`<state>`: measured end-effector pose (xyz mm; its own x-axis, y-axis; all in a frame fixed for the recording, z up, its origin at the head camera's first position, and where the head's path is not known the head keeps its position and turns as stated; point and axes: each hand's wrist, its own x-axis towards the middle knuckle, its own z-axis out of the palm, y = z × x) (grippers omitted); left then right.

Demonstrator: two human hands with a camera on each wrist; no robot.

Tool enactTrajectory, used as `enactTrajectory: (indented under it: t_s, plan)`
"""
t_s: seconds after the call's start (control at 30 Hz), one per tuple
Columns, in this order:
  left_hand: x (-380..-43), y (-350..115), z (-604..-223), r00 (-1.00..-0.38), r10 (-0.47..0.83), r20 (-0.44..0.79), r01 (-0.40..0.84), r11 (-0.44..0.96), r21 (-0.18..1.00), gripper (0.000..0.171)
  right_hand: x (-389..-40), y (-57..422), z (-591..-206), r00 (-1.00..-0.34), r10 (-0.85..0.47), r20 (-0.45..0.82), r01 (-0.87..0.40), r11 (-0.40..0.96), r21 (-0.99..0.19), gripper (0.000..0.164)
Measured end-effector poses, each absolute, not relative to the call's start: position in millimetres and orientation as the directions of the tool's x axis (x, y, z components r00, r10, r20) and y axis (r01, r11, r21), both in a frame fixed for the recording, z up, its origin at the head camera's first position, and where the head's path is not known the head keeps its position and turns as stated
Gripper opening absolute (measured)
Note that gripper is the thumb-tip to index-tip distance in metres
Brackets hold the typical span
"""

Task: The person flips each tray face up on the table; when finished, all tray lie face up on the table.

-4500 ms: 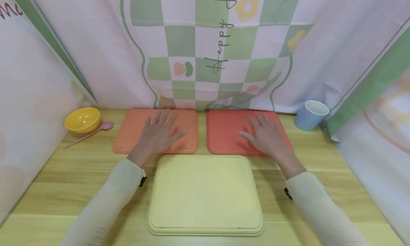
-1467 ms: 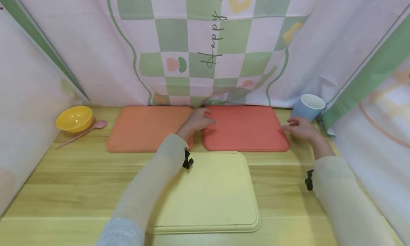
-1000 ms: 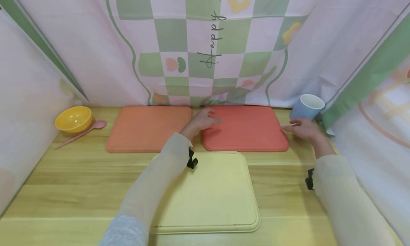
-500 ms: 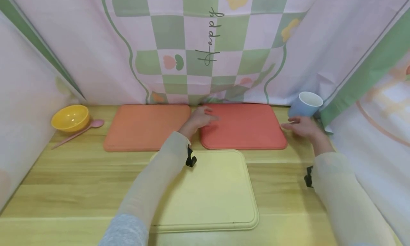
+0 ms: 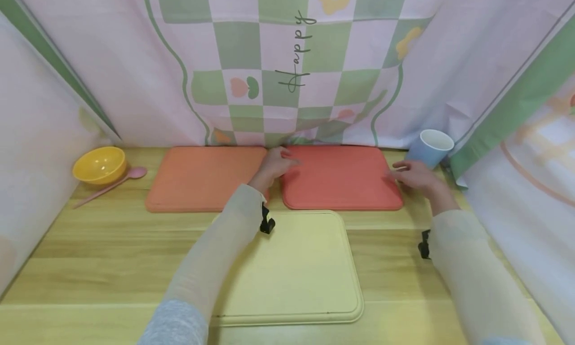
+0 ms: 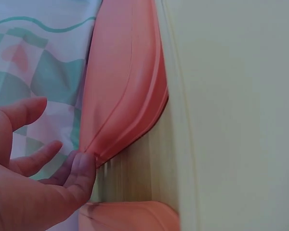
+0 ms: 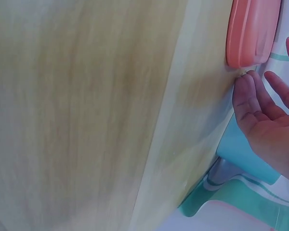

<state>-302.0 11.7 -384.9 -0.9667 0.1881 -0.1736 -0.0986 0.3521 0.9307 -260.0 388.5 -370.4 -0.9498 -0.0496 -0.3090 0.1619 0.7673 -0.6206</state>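
Checked cloth (image 5: 238, 45) hangs behind a wood-grain table (image 5: 112, 265). Head view: red board (image 5: 343, 180) lies flat between the two hands, left hand (image 5: 275, 166) at its near-side short edge, right hand (image 5: 414, 175) at the opposite one. Orange board (image 5: 202, 177) sits left of the left hand, yellow board (image 5: 305, 270) partly under that forearm, blue cup (image 5: 427, 153) just beyond the right hand. Left wrist view: left hand's fingers loosely bent and apart, some tips at the red board's corner, apparently touching, no pinch seen. Right wrist view: right hand's fingers slightly bent, some apart, tips just beside the red board's end; contact unclear. Handling, judged by look: likely light, stiff, smooth so a bit slippery, not fragile. Best hold: both short edges, fingertips under the rounded rim, thumbs on top.
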Motion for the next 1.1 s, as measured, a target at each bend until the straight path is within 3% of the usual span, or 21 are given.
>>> enactTrajectory:
  t_s: [0.47,0.7,0.9,1.0,1.1]
  plan:
    - [-304,8,-388,-0.954,0.192,-0.23,-0.17,0.284,0.944,0.063,-271,378,-370,-0.952,-0.024,-0.304,0.196,0.716,-0.67,0.071]
    - [-308,13,-391,-0.954,0.163,-0.251,-0.197,0.286,0.938,0.065,-274,371,-367,-0.94,0.018,-0.341,0.271,0.644,-0.715,0.074]
    - [-304,12,-391,-0.946,0.164,-0.279,-0.245,0.203,0.948,0.067,-276,371,-367,-0.93,0.055,-0.363,0.333,0.539,-0.774,0.075]
    - [-303,10,-390,-0.945,0.156,-0.289,-0.265,0.155,0.952,0.068,-276,371,-365,-0.923,0.043,-0.383,0.365,0.422,-0.83,0.065]
    - [-302,9,-389,-0.95,0.129,-0.284,-0.269,0.127,0.955,0.065,-276,371,-363,-0.911,0.033,-0.411,0.402,0.292,-0.868,0.034]
